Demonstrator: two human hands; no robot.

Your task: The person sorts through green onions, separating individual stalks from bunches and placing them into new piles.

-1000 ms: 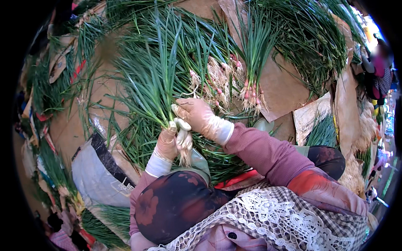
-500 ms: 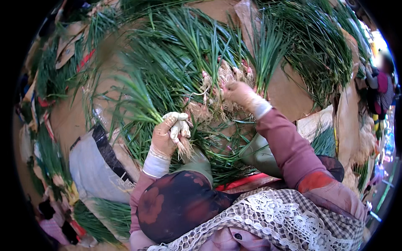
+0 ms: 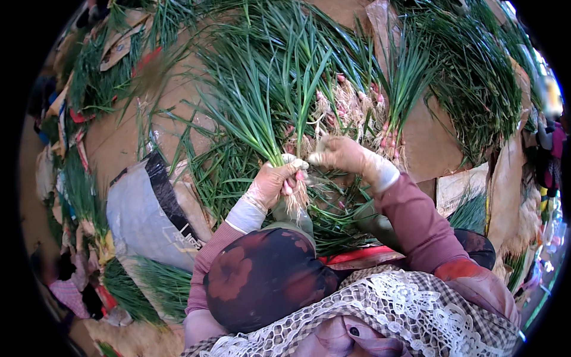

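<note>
A: Principal item?

B: One bunch of slender, green-leaved onions with pink bulbs and stringy pale roots (image 3: 262, 131), gripped near the bulbs by the white-cuffed left hand (image 3: 271, 182). Leaves fan forward and leftward; roots dangle below the fist. Some bulbs partly hidden by fingers.

A: Right hand?

B: White-cuffed right hand (image 3: 343, 156): fingers curled, tips just beside the left hand. Whether they pinch anything, cannot tell.

A: Beyond the hands?

B: One heap of similar pink-bulbed onions with tangled whitish roots (image 3: 351, 102); leaves overlap, stalks uncountable. To its right, one narrow bunch of long green leaves and pink bulbs (image 3: 409, 80), roots towards the wearer.

A: Margins?

B: Left: one grey plastic sack with a black band (image 3: 140, 205), creased. Far right: one person in magenta and dark clothing (image 3: 558, 143), blurred, cut off by the lens rim.
</note>
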